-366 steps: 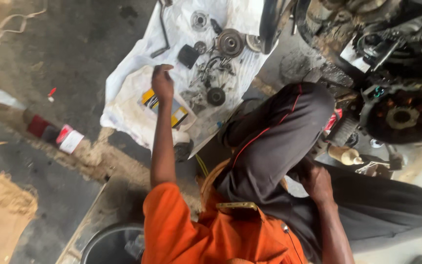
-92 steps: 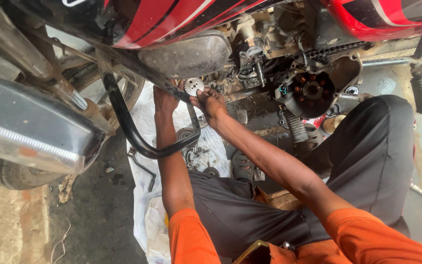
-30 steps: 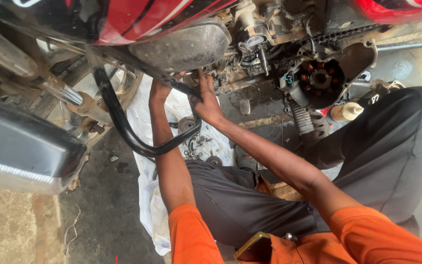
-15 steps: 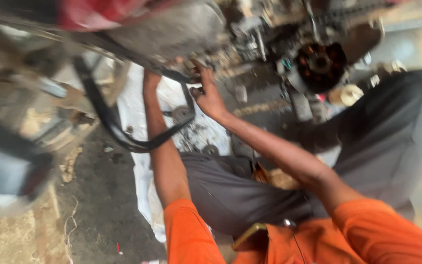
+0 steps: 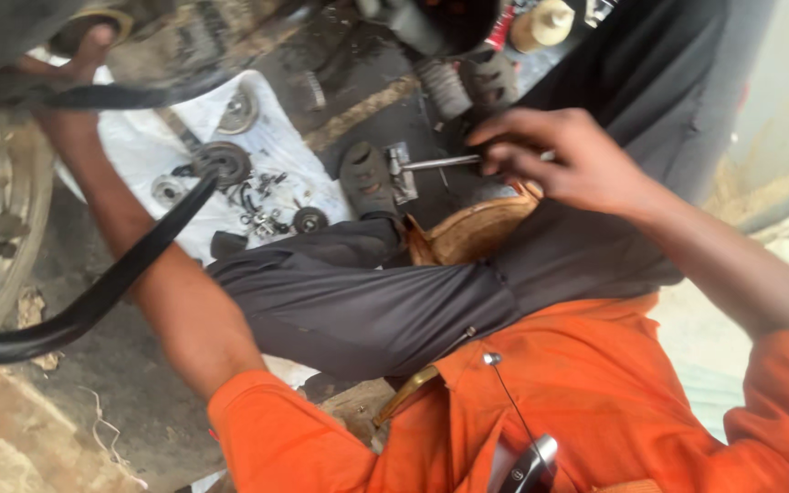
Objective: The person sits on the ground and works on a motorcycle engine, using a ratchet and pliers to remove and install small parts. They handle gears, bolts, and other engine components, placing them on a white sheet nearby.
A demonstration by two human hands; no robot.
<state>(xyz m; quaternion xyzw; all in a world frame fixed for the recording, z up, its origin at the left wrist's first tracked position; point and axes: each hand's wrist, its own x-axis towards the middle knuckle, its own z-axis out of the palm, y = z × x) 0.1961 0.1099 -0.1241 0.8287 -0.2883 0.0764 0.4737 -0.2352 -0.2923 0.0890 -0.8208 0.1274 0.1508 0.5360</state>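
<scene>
A white cloth sheet [image 5: 276, 151] lies on the dark ground at about ten o'clock, strewn with round grey metal gears and small bolts [image 5: 226, 162]. A black curved metal tube [image 5: 111, 283] sweeps across the nine o'clock side. At twelve o'clock stand ribbed black rubber boots [image 5: 463, 82], with a cream plastic bottle cap [image 5: 542, 23] just beyond.

Our right hand [image 5: 570, 162] leaves engine underside, now grips metal tool [image 5: 438, 162] over lap; view swings toward 5 o'clock.
</scene>
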